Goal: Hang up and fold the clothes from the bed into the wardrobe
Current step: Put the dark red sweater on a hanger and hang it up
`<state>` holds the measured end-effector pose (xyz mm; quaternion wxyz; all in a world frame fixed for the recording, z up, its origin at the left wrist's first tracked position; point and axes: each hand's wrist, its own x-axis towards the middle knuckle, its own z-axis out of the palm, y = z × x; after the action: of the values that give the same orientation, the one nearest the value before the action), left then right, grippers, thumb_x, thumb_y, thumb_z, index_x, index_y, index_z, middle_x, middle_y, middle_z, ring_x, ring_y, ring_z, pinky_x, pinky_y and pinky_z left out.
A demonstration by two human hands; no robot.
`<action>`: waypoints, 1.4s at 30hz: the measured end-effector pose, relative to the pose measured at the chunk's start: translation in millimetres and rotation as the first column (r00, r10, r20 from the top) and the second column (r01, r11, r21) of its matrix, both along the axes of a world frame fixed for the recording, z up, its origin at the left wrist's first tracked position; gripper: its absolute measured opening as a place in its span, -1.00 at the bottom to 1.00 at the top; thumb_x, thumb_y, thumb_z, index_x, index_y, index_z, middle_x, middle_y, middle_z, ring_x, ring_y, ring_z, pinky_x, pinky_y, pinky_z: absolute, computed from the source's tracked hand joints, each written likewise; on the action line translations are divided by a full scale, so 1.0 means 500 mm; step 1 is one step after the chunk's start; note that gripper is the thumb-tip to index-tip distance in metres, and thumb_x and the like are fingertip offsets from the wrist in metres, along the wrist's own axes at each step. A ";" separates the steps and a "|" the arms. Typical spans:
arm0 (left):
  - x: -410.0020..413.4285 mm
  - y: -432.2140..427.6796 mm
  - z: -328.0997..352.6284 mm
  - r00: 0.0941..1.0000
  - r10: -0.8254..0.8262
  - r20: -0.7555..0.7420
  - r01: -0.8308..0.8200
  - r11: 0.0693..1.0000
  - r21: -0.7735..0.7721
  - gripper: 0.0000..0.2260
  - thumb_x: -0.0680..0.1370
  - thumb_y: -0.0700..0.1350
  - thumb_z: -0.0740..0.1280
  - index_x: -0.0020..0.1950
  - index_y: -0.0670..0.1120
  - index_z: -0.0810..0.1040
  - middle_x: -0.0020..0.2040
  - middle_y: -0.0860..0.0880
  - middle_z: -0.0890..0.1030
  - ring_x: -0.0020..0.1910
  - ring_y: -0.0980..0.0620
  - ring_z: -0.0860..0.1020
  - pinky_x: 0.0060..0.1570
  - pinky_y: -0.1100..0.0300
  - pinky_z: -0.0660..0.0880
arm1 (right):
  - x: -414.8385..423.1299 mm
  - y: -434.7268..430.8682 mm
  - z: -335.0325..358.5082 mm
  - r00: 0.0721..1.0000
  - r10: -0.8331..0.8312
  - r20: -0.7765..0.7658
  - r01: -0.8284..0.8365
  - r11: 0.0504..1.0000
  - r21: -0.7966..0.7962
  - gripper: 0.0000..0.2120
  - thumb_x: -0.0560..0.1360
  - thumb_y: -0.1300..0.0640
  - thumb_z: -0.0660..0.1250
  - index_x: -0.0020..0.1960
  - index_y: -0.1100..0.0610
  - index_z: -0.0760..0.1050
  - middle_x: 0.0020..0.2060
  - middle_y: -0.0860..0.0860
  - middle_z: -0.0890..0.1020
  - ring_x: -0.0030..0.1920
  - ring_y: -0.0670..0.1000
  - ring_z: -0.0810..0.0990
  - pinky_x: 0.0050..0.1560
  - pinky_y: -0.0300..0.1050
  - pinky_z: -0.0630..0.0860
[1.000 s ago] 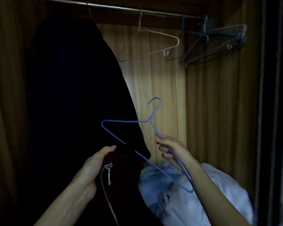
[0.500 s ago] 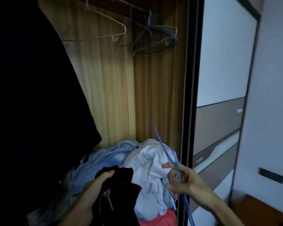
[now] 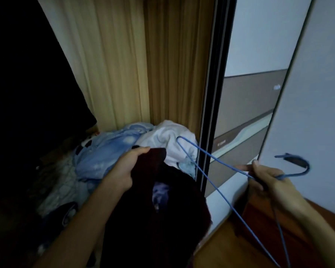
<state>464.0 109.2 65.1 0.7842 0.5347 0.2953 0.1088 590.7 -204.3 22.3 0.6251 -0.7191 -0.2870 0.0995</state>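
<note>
Turning down and away from the rail seen a second ago, the view now shows the thin blue wire hanger [image 3: 211, 158] swung from upright onto its side, hook pointing right. The right hand [image 3: 269, 179] pinches its neck. The left hand [image 3: 124, 171] grips the top edge of the dark maroon garment [image 3: 159, 225], held before the wood-lined wardrobe [image 3: 120, 64], just beside a heap of pale blue and white clothes [image 3: 128, 146]. The likely step is threading the hanger in; hanging is not yet done.
</note>
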 end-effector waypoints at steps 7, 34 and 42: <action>0.114 -0.164 -0.050 0.914 -0.234 -0.330 0.308 0.931 0.194 -0.95 0.49 -0.24 0.42 -0.16 -0.20 0.66 -0.33 -0.14 0.68 -0.44 -0.04 0.63 -0.41 0.22 0.59 | 0.025 -0.154 -0.117 0.978 0.085 -0.189 -0.119 0.977 -0.179 -0.58 0.62 -0.07 0.17 -0.03 0.17 0.71 -0.56 0.00 0.30 -0.61 -0.09 0.20 -0.56 -0.31 0.10; 0.291 -0.578 -0.097 0.804 -0.491 -0.334 0.582 0.763 0.279 -0.86 0.57 -0.17 0.35 -0.13 -0.17 0.65 -0.30 -0.10 0.65 -0.37 0.01 0.64 -0.38 0.28 0.54 | 0.169 -0.168 -0.208 0.858 -0.505 -0.092 0.503 0.863 -0.046 -0.73 0.60 0.28 0.16 0.28 0.10 0.39 -0.27 0.26 0.60 -0.45 0.10 0.47 -0.37 -0.06 0.41; 0.261 -0.597 -0.078 0.774 -0.603 -0.195 0.631 0.708 0.318 -0.87 0.59 -0.23 0.30 0.02 -0.27 0.61 -0.24 -0.15 0.59 -0.26 -0.06 0.57 -0.25 0.18 0.50 | 0.100 -0.129 -0.266 0.761 -0.497 -0.417 0.620 0.747 0.240 -0.76 0.62 0.34 0.16 0.08 0.03 0.46 -0.13 0.04 0.62 -0.15 -0.02 0.61 -0.08 -0.07 0.55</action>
<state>594.6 -189.3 26.1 0.6497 0.7423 0.1037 -0.1269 640.5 -268.9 -110.9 0.7858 -0.6163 0.0392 -0.0325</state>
